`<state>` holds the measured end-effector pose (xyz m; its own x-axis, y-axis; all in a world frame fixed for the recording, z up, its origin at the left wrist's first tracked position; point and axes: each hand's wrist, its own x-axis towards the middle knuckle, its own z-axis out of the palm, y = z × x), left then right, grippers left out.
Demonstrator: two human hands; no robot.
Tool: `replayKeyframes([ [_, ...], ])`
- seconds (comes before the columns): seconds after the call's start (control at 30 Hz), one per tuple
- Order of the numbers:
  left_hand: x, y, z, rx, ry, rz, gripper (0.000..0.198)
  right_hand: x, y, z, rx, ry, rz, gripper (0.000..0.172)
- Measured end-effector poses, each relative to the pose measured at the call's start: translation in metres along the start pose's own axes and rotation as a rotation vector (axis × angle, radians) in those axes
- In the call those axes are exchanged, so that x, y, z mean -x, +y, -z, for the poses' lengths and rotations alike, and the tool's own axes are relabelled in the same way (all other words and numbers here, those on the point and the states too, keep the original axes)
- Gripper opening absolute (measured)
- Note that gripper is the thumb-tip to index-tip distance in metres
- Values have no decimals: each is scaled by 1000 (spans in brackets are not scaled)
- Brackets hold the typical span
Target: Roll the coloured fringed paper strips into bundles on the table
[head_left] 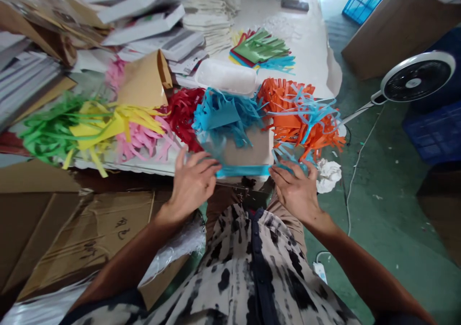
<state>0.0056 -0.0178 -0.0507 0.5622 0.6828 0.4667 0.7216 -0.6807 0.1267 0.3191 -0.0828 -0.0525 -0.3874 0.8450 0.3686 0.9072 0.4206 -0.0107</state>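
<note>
A narrow blue paper strip (245, 171) lies along the near edge of a greyish-brown board (248, 147) at the table's front. My left hand (194, 178) pinches the strip's left end, fingers bent over it. At the other end my right hand (297, 183) has its fingertips closed on the paper, with loose light-blue fringe beside them. Just beyond the board sits a pile of blue fringed paper (226, 114). Orange fringed paper (288, 99) is heaped to the right, with light-blue strands across it. Dark red fringed paper (185, 114) is left of the blue pile.
Green (54, 126), yellow (104, 128) and pink fringed paper (144, 140) spread along the table's left. A white plastic tray (226, 77) stands behind. Crumpled white paper (328, 175) is beside my right hand. A fan (414, 82) stands right; cardboard boxes (111, 229) are below left.
</note>
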Motion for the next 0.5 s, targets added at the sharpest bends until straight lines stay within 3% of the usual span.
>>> replayKeyframes([
  [0.1,0,6,18,-86,70,125,22,-6,-3,1,-32,-36,-13,31],
  [0.17,-5,23,16,-2,89,44,33,-9,-5,1,-66,-31,-21,29],
  [0.3,-20,62,-19,248,-57,-253,49,-11,-6,3,-98,-28,-28,28],
  [0.4,-19,74,-43,249,-186,-230,75,-11,-7,4,-70,-32,-15,27],
  [0.5,-6,64,-43,213,-250,-195,73,-10,-6,4,-53,-19,-6,27],
])
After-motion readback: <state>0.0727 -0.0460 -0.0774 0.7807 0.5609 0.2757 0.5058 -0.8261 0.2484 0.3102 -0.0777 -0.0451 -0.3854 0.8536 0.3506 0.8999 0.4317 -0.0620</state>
